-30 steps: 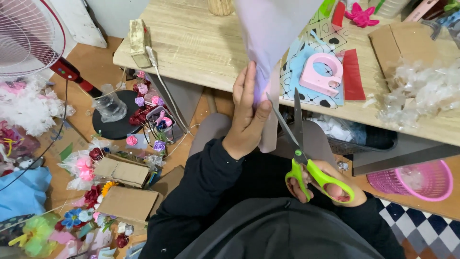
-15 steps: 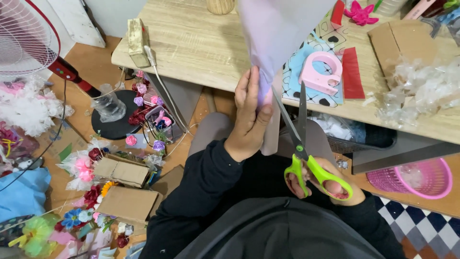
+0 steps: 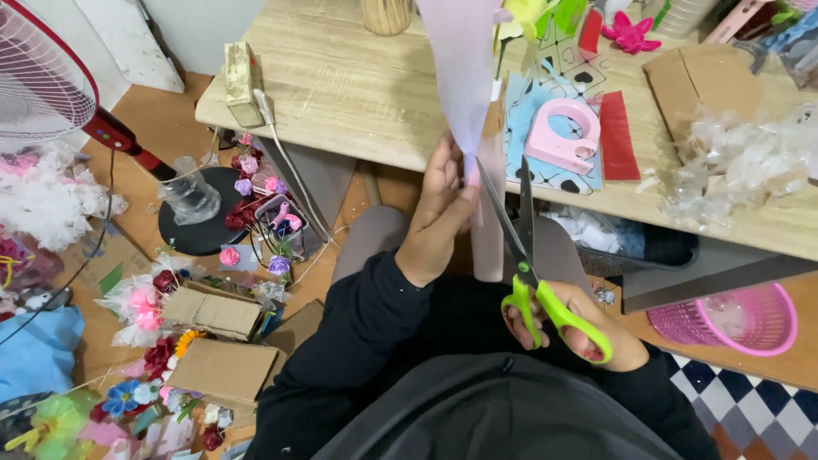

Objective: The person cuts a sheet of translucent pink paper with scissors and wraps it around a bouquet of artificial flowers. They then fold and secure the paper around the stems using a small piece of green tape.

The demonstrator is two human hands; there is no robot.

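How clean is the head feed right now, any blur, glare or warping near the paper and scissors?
Head view: even soft light with no hard glare; the pale purple paper close to the lens looks soft and runs off the top edge; the scissors, left hand and right hand are fairly sharp; the table edges bow slightly from the wide lens.
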